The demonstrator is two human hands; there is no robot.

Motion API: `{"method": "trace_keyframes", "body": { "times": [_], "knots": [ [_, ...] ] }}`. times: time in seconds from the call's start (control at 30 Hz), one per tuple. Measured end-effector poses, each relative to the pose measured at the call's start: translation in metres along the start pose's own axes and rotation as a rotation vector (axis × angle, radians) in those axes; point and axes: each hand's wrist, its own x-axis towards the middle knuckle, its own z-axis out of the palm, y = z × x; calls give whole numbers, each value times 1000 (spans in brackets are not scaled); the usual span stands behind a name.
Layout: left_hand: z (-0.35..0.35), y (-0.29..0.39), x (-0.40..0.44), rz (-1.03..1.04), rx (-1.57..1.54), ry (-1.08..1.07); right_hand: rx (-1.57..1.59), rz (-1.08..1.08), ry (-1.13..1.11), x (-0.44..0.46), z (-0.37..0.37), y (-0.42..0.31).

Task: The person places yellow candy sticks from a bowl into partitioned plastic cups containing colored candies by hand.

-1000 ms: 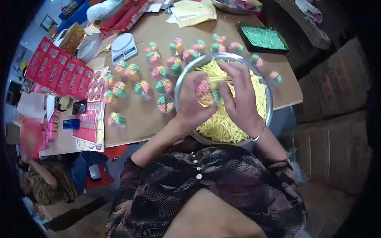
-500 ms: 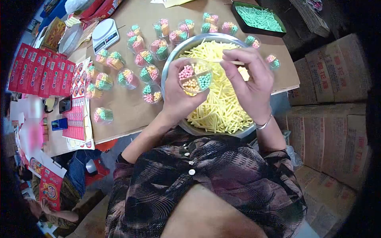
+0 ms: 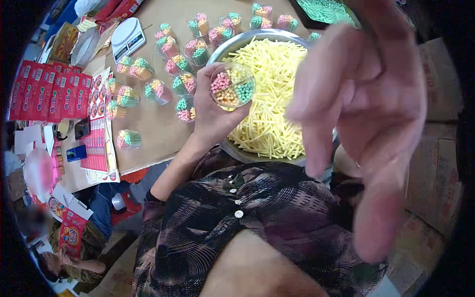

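My left hand is wrapped round a clear divided cup, held over the left part of a metal bowl. Pink, orange, green and pale yellow sticks fill the cup's compartments. Yellow sticks fill the bowl. Close to the camera, blurred and large, my right hand is raised over the bowl's right side with its fingers apart and nothing seen in it.
Several cups of coloured sticks stand left of and behind the bowl. A black tray of green sticks, a white scale, red boxes and a blue box lie around. Another person sits lower left.
My right hand has risen from the bowl toward the camera and opened from a pinch. My left hand has shifted slightly left with the cup, whose fourth compartment now shows pale yellow sticks.
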Motion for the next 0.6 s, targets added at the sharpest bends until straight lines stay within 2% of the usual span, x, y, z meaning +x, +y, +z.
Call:
{"method": "trace_keyframes", "body": {
  "times": [0.03, 0.07, 0.1, 0.17, 0.2, 0.23, 0.3, 0.33, 0.37, 0.4, 0.47, 0.53, 0.57, 0.6],
  "knots": [
    [-1, 1, 0, 0, 3, 1, -21, -33, 22, -53, 11, -25],
    [-3, 2, -1, 2, 6, 6, -43, -64, 39, -22, -28, -20],
    [-6, 3, 0, 6, 9, 15, -66, -96, 51, -78, 8, -39],
    [-19, 2, -4, 39, 106, 45, -101, -147, 58, -82, -52, -56],
    [-32, 0, -12, 61, 208, 68, -105, -167, 49, -79, -13, -45],
    [-43, -2, -23, 49, 235, 97, -98, -187, 37, -72, -7, -40],
    [-69, -6, -51, -96, 282, 488, -58, -222, 20, -102, -42, -66],
    [-84, -8, -64, -168, 428, 591, -37, -242, 20, -106, -64, -74],
    [-99, -11, -74, -232, 568, 687, -24, -268, 23, -115, -82, -80],
    [-112, -17, -81, -237, 592, 704, -18, -293, 29, -85, -65, -62],
    [-135, -39, -92, -465, 530, 797, -19, -332, 36, -35, -44, -36],
    [-157, -80, -105, -413, 505, 701, -28, -378, 52, -8, -54, -25],
    [-158, -80, -105, -416, 513, 712, -36, -402, 65, 14, -26, -11],
    [-153, -79, -102, -421, 578, 640, -46, -426, 81, 17, -40, -15]
  ]
}}
